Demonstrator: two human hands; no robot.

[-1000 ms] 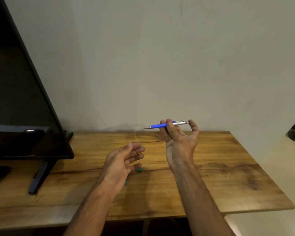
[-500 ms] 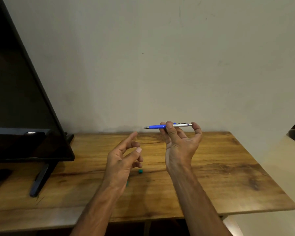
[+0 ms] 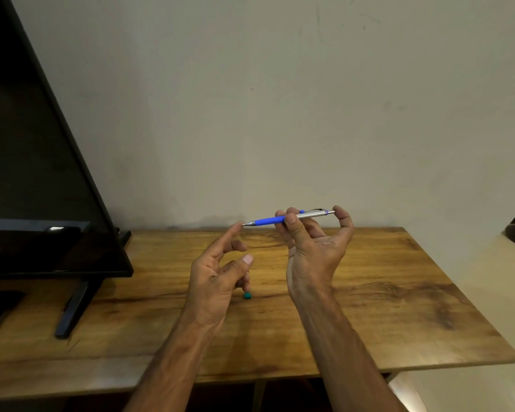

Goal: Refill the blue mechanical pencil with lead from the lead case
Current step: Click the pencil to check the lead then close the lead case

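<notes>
While above the table [image 3: 369, 307], right hand [image 3: 312, 248] pinching blue pencil [image 3: 286, 219]; left hand [image 3: 217, 272] spread at its tip.

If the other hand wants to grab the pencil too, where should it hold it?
Probably the bare blue barrel just behind the tip of the pencil, coming from the left. The right hand holds it level by the middle and the silver end, tip pointing left, so only that part is free. The left hand is already at the tip.

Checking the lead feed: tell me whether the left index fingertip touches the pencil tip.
Cannot tell: in the head view, the left hand fingertip meets the pencil tip without visible gap.
</notes>
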